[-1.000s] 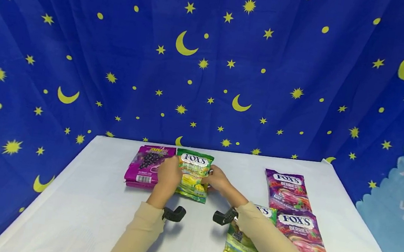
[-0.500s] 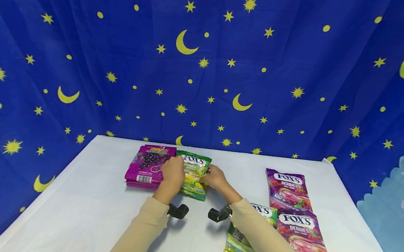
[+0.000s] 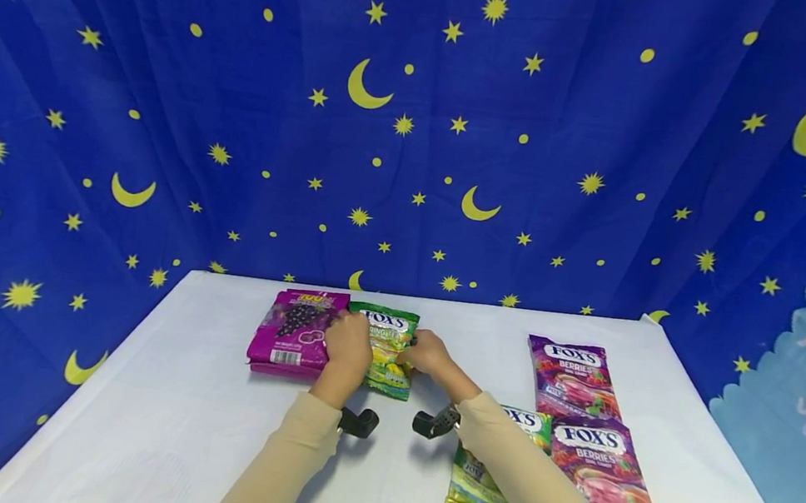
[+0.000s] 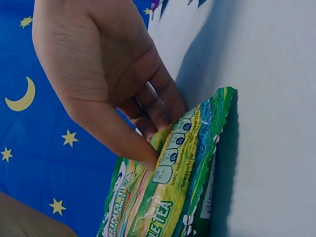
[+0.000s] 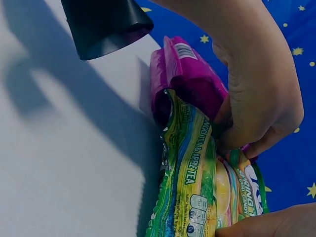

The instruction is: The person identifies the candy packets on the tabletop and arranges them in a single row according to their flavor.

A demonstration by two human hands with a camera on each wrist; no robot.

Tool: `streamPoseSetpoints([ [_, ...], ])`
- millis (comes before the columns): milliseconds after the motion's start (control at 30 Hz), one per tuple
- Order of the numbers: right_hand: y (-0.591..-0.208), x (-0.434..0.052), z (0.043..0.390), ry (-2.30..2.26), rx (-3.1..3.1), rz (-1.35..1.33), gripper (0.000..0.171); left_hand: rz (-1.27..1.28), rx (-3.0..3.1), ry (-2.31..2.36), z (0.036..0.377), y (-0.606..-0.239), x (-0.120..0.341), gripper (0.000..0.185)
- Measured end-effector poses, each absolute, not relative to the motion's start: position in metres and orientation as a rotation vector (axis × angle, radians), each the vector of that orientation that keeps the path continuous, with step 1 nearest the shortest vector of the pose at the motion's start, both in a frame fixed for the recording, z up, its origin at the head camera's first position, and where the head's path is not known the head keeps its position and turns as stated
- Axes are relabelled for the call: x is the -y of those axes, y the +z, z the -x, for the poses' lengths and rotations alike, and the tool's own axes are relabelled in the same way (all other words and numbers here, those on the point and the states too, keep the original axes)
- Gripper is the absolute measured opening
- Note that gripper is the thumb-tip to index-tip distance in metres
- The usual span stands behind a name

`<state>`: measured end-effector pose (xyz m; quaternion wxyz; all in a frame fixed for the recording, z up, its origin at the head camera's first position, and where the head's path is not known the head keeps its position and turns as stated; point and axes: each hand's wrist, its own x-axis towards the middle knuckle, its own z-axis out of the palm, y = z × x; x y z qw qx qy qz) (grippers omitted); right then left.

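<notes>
On the white table (image 3: 148, 422) lay five candy bags, by my count: two green tea bags, two berries bags and one purple grape bag (image 3: 290, 334). Both hands had the far green bag (image 3: 387, 348), which sat just beside the grape bag at the table's back edge. Her left hand (image 3: 347, 351) pinched its left side, thumb and curled fingers (image 4: 153, 111) closed on the foil; the right hand (image 3: 426, 353) gripped the opposite edge. The second green bag (image 3: 475, 487) lay near the two berries bags (image 3: 571, 381), partly under the right sleeve.
</notes>
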<state>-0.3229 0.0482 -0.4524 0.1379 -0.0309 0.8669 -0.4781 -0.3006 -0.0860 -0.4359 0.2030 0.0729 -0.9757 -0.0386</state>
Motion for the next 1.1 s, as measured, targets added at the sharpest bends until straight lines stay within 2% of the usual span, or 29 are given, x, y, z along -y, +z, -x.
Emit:
streamPoseSetpoints([
  [267, -0.453, -0.048, 0.324, -1.381, -2.495, 0.067, 0.041, -0.193, 2.758, -0.072, 0.300, -0.435, 0.085, 0.010],
  [700, -0.459, -0.051, 0.323, -1.439, -2.512, 0.081, 0.050, -0.098, 2.777, -0.237, 0.286, -0.427, 0.079, 0.007],
  [867, -0.455, -0.055, 0.318, -1.466, -2.492, 0.116, 0.060, -0.042, 2.783, -0.375, 0.274, -0.420, 0.077, 0.006],
  [933, -0.453, -0.056, 0.315, -1.468, -2.479, 0.135, 0.063, 0.003, 2.811, -0.493, 0.267, -0.416, 0.076, 0.010],
  [1100, -0.448, -0.066, 0.309, -1.448, -2.455, 0.193, 0.069, 0.189, 2.872, -0.887, 0.252, -0.405, 0.075, 0.033],
])
